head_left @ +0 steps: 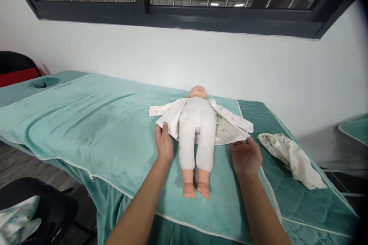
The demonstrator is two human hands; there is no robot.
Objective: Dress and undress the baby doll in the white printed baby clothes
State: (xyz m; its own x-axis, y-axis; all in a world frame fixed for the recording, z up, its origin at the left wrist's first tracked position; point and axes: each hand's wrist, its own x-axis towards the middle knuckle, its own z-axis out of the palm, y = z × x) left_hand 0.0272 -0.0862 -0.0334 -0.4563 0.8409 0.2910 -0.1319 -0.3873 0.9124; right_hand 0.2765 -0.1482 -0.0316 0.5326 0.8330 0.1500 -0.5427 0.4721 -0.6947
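A baby doll [197, 122] with a white cloth body lies on its back on the green bed cover [115, 122], feet toward me. Under it a white patterned baby jacket [230, 126] is spread open, its sleeves stretched to both sides. My left hand [164, 141] pinches the jacket's lower left corner between thumb and fingers. At the lower right corner, my right hand [246, 155] is palm up with its fingers at the hem, pressed around the cloth edge.
Crumpled patterned cloth [293, 159] lies on the darker green quilted part at right. A black chair [57, 206] with cloth on it stands lower left. A white wall [115, 49] and barred window border the bed's far side.
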